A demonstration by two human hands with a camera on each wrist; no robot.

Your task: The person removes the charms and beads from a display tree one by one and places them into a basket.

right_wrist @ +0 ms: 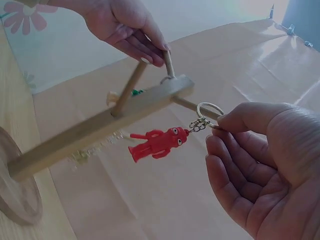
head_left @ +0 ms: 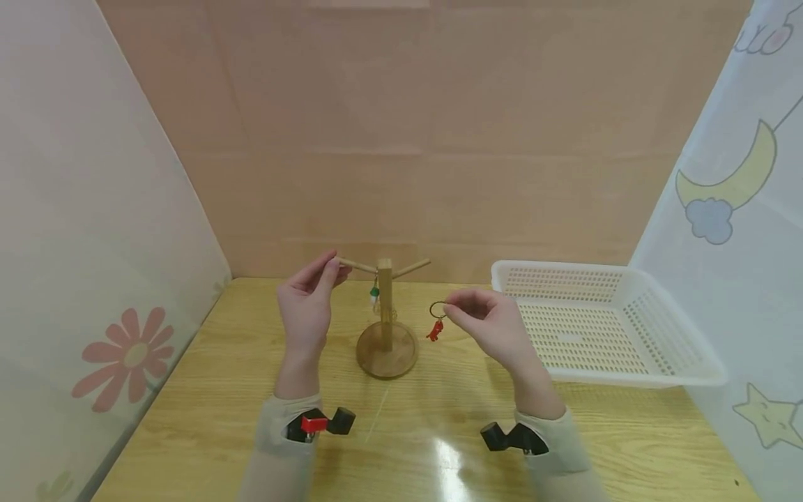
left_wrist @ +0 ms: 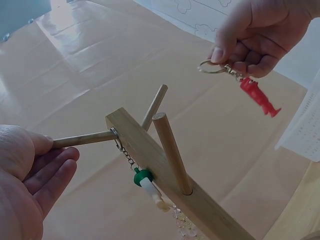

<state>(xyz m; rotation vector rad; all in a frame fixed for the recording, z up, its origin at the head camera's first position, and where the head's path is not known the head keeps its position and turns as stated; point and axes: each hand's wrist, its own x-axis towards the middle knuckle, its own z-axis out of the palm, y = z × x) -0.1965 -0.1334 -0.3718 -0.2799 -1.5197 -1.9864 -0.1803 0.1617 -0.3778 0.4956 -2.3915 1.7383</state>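
A wooden stand (head_left: 385, 300) with a round base and several pegs stands upright on the table. My left hand (head_left: 304, 307) pinches the tip of its left upper peg (left_wrist: 85, 139) between thumb and fingers. On that peg, close to the post, hangs a keychain with a green and white charm (left_wrist: 143, 178). Lower on the stand, partly hidden by the post, is a clear beaded strand (left_wrist: 183, 223). To the right of the post, my right hand (head_left: 492, 324) pinches the metal ring of a keychain with a red figure (right_wrist: 158, 143), which dangles in the air.
A white perforated plastic basket (head_left: 640, 380) stands on the table at the right, behind and beside my right hand. The wooden table (head_left: 401, 432) meets a brown backdrop (head_left: 401, 174) at the back. Patterned cloth walls (head_left: 63, 230) flank both sides.
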